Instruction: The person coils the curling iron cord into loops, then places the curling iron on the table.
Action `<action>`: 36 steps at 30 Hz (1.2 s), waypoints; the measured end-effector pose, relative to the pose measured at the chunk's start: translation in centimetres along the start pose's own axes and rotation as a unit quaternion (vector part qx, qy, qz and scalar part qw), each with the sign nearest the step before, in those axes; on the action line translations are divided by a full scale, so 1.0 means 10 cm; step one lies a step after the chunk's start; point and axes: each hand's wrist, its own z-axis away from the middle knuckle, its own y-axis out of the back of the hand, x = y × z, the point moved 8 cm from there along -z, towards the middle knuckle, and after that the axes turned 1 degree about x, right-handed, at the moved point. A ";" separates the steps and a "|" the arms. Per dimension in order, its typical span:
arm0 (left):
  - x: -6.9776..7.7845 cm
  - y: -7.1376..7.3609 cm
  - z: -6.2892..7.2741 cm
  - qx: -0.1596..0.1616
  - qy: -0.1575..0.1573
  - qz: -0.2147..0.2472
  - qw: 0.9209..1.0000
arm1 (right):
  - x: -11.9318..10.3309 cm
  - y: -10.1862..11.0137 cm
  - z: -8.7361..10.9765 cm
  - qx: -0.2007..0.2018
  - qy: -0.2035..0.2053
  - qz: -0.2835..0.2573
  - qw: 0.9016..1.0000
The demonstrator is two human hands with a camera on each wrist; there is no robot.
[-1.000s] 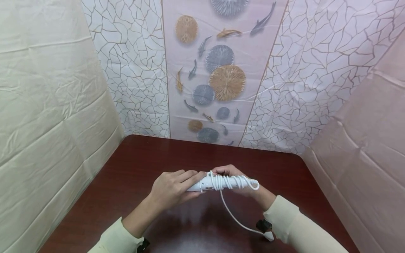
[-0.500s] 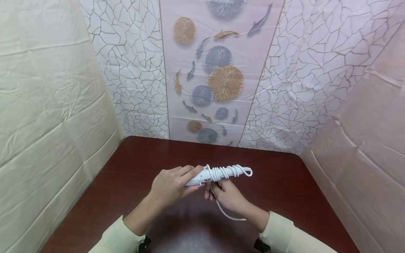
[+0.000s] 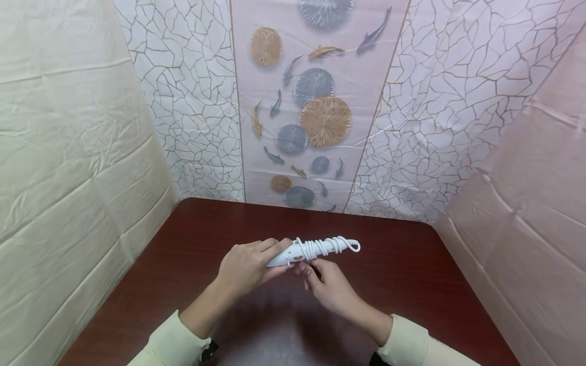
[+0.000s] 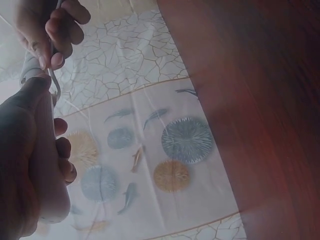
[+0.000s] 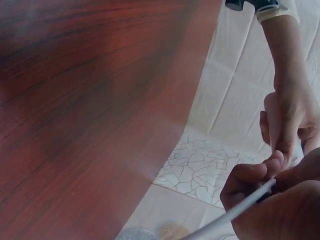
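My left hand (image 3: 247,269) grips one end of a white hair straightener (image 3: 280,259), held above the table with its far end pointing right and slightly up. A white cord (image 3: 322,247) is wound in several turns around that far part and makes a loop at the tip. In the left wrist view the rounded end of the straightener (image 4: 52,200) shows beneath the curled fingers. Just below the windings, my right hand (image 3: 336,290) pinches the loose length of cord (image 5: 235,212) between thumb and fingers. The plug is out of view.
A dark red-brown wooden table (image 3: 151,295) with rounded far corners lies under the hands. Behind it hangs a patterned cloth (image 3: 197,101) with fish and round shapes. Pale cloth walls (image 3: 78,162) stand along both sides.
My right hand has come from behind the straightener to below it, taking the loose cord. The straightener's wound end has tilted up and shifted slightly left. The plug has gone out of sight.
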 end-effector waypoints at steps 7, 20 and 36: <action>0.01 0.00 -0.02 -0.005 0.001 0.000 1.000 | -0.12 0.07 0.06 0.057 0.043 0.055 0.996; -0.06 -0.07 0.05 -0.031 0.007 -0.011 0.999 | -0.55 0.18 0.17 0.094 0.212 0.219 0.948; -0.01 -0.11 0.05 -0.049 -0.001 -0.005 0.999 | -0.90 0.28 0.10 0.076 0.321 0.443 0.834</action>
